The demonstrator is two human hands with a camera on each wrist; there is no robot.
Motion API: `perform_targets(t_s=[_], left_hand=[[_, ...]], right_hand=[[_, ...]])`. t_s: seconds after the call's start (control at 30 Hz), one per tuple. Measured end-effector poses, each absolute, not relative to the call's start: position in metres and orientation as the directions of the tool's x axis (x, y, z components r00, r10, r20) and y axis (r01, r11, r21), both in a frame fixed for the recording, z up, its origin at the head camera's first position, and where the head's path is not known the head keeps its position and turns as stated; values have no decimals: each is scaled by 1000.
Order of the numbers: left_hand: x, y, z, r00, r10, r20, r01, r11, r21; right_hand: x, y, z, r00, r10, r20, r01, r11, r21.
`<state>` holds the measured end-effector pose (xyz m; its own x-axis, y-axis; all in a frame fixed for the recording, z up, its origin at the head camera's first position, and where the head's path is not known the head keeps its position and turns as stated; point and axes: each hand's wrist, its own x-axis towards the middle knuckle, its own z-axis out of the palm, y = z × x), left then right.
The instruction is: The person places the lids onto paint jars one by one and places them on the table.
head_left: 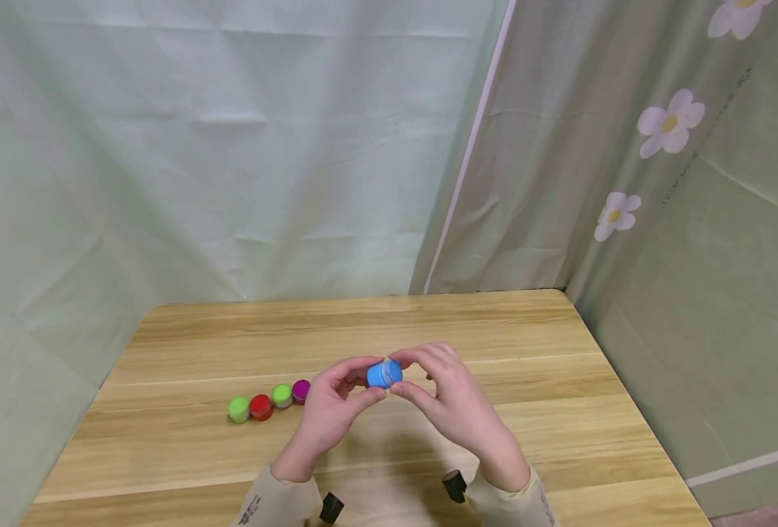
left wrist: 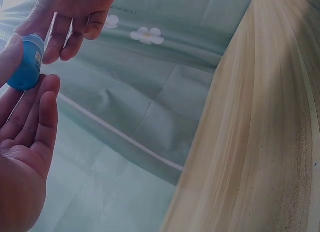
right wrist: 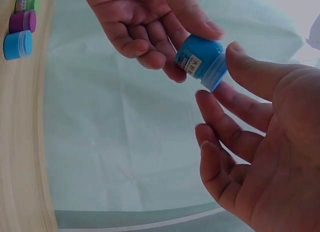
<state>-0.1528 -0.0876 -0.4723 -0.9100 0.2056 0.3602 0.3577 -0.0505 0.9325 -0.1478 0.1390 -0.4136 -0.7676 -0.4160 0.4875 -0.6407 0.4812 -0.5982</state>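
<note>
Both hands hold a small blue jar [head_left: 384, 374] up over the middle of the wooden table [head_left: 560, 380]. My left hand [head_left: 367, 380] grips the labelled body between thumb and fingers. The thumb and forefinger of my right hand [head_left: 399, 372] pinch the ribbed lid end. In the right wrist view the jar [right wrist: 200, 61] lies on its side, the left hand [right wrist: 150, 26] above it and the right hand [right wrist: 227, 84] with its thumb on the lid. The left wrist view shows the jar [left wrist: 25, 64] between my left hand [left wrist: 25, 79] and the right hand [left wrist: 70, 21].
A short row of small jars stands on the table left of the hands: green [head_left: 238, 409], red [head_left: 260, 407], green [head_left: 282, 395], purple [head_left: 301, 391]. Another blue jar [right wrist: 17, 44] stands beside the purple one [right wrist: 22, 21]. Green cloth hangs behind and to the right.
</note>
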Motion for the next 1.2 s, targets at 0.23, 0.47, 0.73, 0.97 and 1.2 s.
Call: perform_targets(t_s=[0.23, 0.47, 0.73, 0.97, 1.2], left_hand=[[-152, -88, -471, -913, 194, 359, 353, -67, 933], [-152, -88, -469, -916, 190, 355, 352, -48, 935], [-152, -89, -467, -919, 198, 339, 337, -49, 940], [-152, -89, -468, -907, 226, 355, 348, -72, 935], [-152, -89, -469, -905, 224, 361, 354, -70, 933]], right_hand=[[-146, 137, -412, -807, -387, 447, -591, 513, -623], [-146, 143, -412, -797, -419, 435, -602, 493, -628], [-152, 145, -409, -656, -496, 568, -753, 389, -530], [-154, 144, -410, -618, -514, 595, -786, 375, -492], [-152, 143, -412, -661, -487, 571, -750, 411, -518]])
